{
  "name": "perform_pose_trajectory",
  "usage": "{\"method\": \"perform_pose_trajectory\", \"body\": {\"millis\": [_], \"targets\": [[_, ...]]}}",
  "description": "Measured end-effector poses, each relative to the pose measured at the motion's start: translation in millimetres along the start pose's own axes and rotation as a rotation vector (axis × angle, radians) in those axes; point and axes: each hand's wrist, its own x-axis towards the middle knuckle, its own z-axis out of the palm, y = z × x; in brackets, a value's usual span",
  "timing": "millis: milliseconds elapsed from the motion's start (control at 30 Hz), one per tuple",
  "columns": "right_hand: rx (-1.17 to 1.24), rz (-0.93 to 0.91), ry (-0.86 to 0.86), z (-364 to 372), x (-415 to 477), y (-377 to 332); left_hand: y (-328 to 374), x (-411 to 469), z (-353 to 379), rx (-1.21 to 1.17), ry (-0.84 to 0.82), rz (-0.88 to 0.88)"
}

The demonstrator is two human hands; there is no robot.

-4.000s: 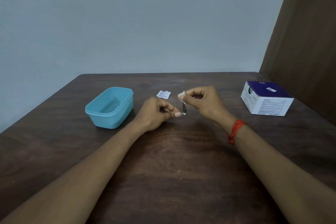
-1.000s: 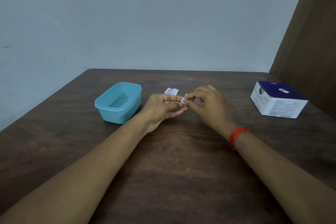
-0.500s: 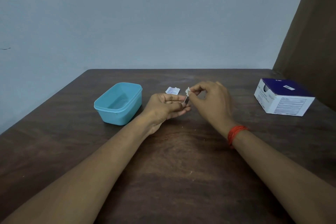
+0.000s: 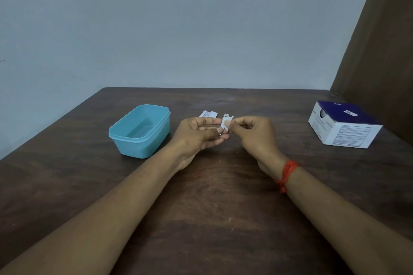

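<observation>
Plain room: wooden table, bare wall

I log: both forearms bare to frame edge. Orange-red thread band, several turns, on wrist behind right grip; knotted tail hanging underneath.

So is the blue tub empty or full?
Empty. The blue tub has no lid on, and only its bare blue floor shows inside; nothing lies in it.

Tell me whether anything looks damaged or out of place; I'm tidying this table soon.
A torn wrapper lies loose on the table just beyond the left hand, its top edge ragged. Otherwise nothing stands out: that hand and the right hand pinch a white packet between them.
</observation>
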Motion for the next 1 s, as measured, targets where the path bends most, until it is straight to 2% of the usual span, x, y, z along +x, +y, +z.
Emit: {"method": "perform_pose_trajectory", "body": {"millis": [133,233,300,467,633,700,800,867,1000], "targets": [[0.076,0.056,0.006,0,2,5,1,0,0,0.021,-0.013,-0.015],[0.081,0.018,0.027,0,6,5,3,1,-2,0.02,-0.025,-0.03],[-0.001,-0.076,0.029,-4,10,5,6,1,-4,0.027,-0.025,-0.039],[-0.372,-0.443,0.036,-20,19,3,7,1,-3,0.028,-0.034,-0.065],[-0.474,-0.551,-0.025,-30,23,-2,7,-1,-5,0.059,-0.069,-0.076],[-0.427,-0.488,-0.047,-31,21,-2,7,-2,-4,0.071,-0.064,-0.068],[-0.344,-0.265,-0.145,-24,18,2,6,-2,-2,0.073,-0.038,-0.047],[-0.317,-0.199,-0.194,-17,13,4,5,-3,-2,0.064,-0.027,-0.037],[-0.139,-0.111,-0.111,-18,15,-2,6,-3,-2,0.071,-0.02,-0.034]]}}
